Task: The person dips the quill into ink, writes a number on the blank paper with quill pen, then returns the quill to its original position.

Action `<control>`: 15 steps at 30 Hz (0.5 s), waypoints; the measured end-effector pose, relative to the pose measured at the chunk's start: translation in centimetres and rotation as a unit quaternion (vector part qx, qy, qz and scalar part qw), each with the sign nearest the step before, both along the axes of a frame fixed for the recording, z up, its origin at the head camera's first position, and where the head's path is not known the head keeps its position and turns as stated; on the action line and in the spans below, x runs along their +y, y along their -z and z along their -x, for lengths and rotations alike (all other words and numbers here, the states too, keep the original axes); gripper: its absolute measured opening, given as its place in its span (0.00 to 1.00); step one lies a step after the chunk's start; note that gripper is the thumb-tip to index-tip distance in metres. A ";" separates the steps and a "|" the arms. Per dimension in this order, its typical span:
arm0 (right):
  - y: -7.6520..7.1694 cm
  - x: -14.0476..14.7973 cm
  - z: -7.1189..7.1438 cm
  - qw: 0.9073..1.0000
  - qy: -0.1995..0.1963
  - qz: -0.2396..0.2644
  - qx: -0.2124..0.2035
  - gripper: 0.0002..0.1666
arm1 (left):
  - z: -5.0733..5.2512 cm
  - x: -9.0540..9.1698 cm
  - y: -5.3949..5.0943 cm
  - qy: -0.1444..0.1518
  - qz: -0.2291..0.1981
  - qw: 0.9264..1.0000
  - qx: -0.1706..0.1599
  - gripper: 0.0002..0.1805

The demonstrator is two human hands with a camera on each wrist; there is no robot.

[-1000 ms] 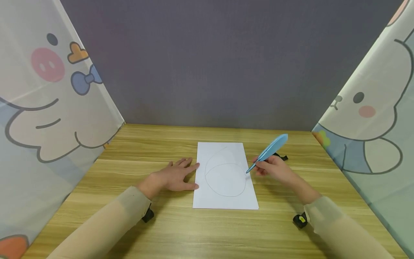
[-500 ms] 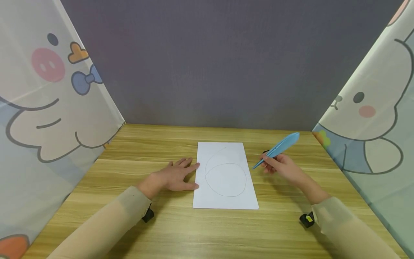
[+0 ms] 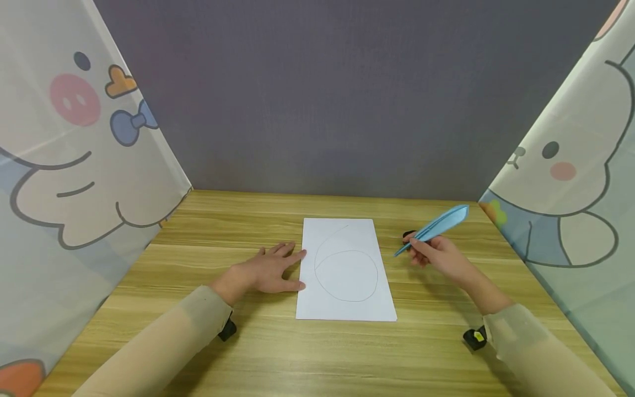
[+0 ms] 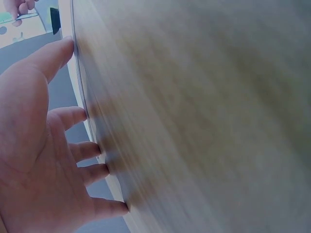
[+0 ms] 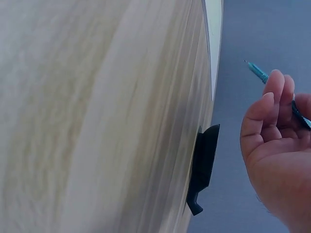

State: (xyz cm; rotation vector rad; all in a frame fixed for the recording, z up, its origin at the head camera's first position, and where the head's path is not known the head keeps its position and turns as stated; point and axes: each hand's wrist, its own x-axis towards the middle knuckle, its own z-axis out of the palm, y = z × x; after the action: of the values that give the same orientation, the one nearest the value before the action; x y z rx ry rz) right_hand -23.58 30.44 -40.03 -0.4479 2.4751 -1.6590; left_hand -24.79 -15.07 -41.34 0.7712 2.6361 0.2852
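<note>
A white sheet of paper (image 3: pixel 310 309) lies on the table, bearing a thin looped line like a figure 6. My left hand (image 3: pixel 270 270) rests flat at its left side, thumb and index fingertip touching the paper's edge. In the left wrist view, the fingers of that hand (image 4: pixel 39 150) are spread against the tabletop. Right of the sheet, my right hand (image 3: pixel 441 256) pinches a blue feather-shaped pen (image 3: pixel 444 221), raised off the paper with its tip pointing down and left. The pen's tip (image 5: pixel 256 71) also shows in the right wrist view, above the curled fingers.
Behind my right hand, a small black object (image 5: pixel 203 162) sits on the wooden table (image 3: pixel 322 358), mostly hidden in the head view. A grey panel (image 3: pixel 337 99) stands at the back. Cartoon-printed curtains (image 3: pixel 99 193) flank the sides.
My right hand has lifted the pen from the line's end at the paper's right edge and moved right, off the sheet. The left hand has stayed put.
</note>
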 end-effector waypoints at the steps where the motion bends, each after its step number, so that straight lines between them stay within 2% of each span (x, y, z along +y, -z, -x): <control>1: 0.1 0.0 0.0 1.000 -0.001 0.003 -0.002 0.28 | 0.0 0.0 0.0 0.000 -0.001 1.000 0.000 0.51; 8: 0.6 0.2 0.3 1.000 -0.018 0.022 -0.004 0.28 | 0.0 0.0 0.0 0.000 -0.003 1.000 -0.003 0.51; 12: 0.7 0.2 0.4 0.999 -0.031 0.022 0.016 0.29 | -0.1 0.1 -0.1 -0.001 -0.004 1.000 -0.003 0.51; 15: 0.7 0.4 0.5 0.997 -0.060 0.012 0.039 0.27 | -0.1 0.1 -0.1 0.000 -0.002 1.000 -0.002 0.51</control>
State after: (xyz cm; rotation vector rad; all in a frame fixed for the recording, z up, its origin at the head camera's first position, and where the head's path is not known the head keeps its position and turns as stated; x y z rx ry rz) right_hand -24.04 30.87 -40.71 -0.6632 2.4304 -1.6568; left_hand -24.69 -14.99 -41.20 0.7698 2.6328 0.2912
